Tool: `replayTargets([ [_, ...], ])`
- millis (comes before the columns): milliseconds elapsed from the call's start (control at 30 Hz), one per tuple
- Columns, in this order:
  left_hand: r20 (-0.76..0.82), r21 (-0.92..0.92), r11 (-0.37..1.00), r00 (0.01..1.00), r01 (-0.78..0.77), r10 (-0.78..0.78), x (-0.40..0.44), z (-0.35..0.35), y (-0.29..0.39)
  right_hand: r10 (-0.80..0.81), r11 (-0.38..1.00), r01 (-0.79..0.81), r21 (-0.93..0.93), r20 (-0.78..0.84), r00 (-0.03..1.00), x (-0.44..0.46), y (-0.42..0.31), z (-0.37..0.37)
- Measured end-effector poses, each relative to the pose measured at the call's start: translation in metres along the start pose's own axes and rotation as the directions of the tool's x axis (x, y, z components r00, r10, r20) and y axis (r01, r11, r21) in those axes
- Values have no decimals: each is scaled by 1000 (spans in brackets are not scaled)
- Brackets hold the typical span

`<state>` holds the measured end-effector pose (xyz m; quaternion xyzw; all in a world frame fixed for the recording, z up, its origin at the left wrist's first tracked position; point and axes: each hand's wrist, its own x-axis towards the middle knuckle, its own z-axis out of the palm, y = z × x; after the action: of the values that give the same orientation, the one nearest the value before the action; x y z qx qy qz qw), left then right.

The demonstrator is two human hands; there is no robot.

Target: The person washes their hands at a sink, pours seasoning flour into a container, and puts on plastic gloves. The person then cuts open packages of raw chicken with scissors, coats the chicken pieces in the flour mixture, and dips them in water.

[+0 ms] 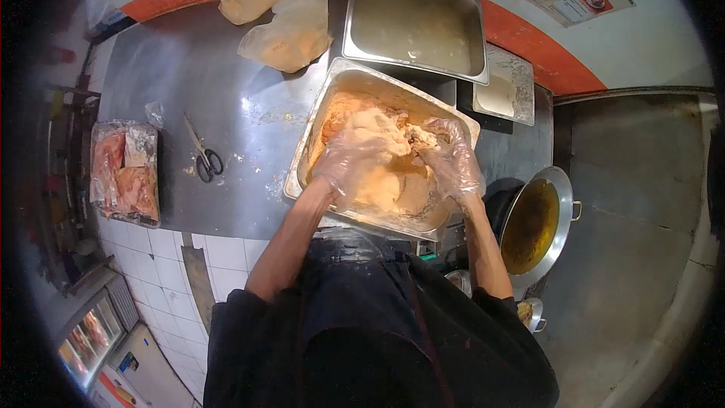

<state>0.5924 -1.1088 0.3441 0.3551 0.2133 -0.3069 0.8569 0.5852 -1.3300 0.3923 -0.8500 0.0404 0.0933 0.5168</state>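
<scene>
Both of my hands are in clear plastic gloves and reach into a deep metal pan of orange-tinted flour. My left hand is at the pan's left side, against a heap of flour-coated pieces; its fingers are blurred and partly sunk in flour. On the right, my right hand curls its fingers against a lumpy flour-coated piece. Flour covers the pieces, so I cannot tell what lies under the coating.
Behind the pan stands a metal tray of cloudy liquid. Bags of orange powder lie back left. Scissors and a bag of raw meat are further left. At right is a wide pan of oil.
</scene>
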Motion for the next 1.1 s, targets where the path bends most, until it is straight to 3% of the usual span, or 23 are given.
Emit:
replayTargets([
  [67, 35, 252, 965, 997, -76, 70, -9, 17, 6, -67, 997, 66, -44, -25, 997, 5, 3, 2],
  [133, 120, 326, 936, 988, -130, 95, 2, 11, -2, 111, 987, -122, 103, 106, 988, 12, 19, 2],
  [167, 205, 392, 900, 972, -189, 114, 7, 8, -5, 112, 987, -122, 101, 107, 988, 11, 20, 2],
  [267, 259, 470, 821, 939, -325, 224, 8, 4, -7, 161, 947, -187, 260, 118, 980, 10, 8, 3],
  [333, 279, 486, 804, 933, -342, 228, 0, 11, 2, 139, 990, -136, -29, 217, 966, 9, -5, 5],
  [367, 302, 503, 786, 925, -359, 229, -4, 15, 5, 141, 990, -138, -30, 218, 966, 10, -2, 4],
  [467, 255, 496, 803, 940, -330, 228, 1, 15, 2, 154, 984, -172, 38, 293, 944, 14, 8, -2],
  [533, 157, 487, 821, 954, -299, 255, 18, 4, -1, 52, 965, -106, 241, 220, 974, 19, 11, -10],
  [600, 58, 475, 839, 961, -265, 270, 30, -2, 1, 121, 990, -132, 57, 166, 979, 29, -29, -31],
  [700, 210, 891, 357, 951, -281, 226, 45, -1, -9, 13, 984, -23, 179, 58, 998, 53, -49, -66],
  [733, 210, 890, 358, 951, -282, 227, 54, 3, -23, 5, 980, -16, 199, 55, 998, 66, -58, -74],
  [767, 294, 944, 88, 934, -317, 203, 65, 6, -38, 1, 980, -12, 198, 54, 999, 78, -66, -79],
  [800, 368, 922, -188, 917, -338, 156, 74, 6, -50, 7, 997, -8, 80, 13, 1000, 90, -73, -84],
  [833, 369, 922, -189, 917, -339, 153, 82, 1, -62, 12, 999, -13, -38, -30, 999, 101, -75, -86],
  [967, 379, 871, -347, 925, -347, 27, 97, -2, -72, -13, 1000, 12, -10, -60, 998, 158, -61, -93],
  [1033, 366, 843, -411, 930, -348, -35, 92, 0, -60, -9, 986, 12, -164, 20, 1000, 180, -52, -97],
  [1100, 116, 949, -279, 986, -145, -117, 84, 8, -40, -9, 988, 15, -151, 39, 999, 198, -48, -94],
])
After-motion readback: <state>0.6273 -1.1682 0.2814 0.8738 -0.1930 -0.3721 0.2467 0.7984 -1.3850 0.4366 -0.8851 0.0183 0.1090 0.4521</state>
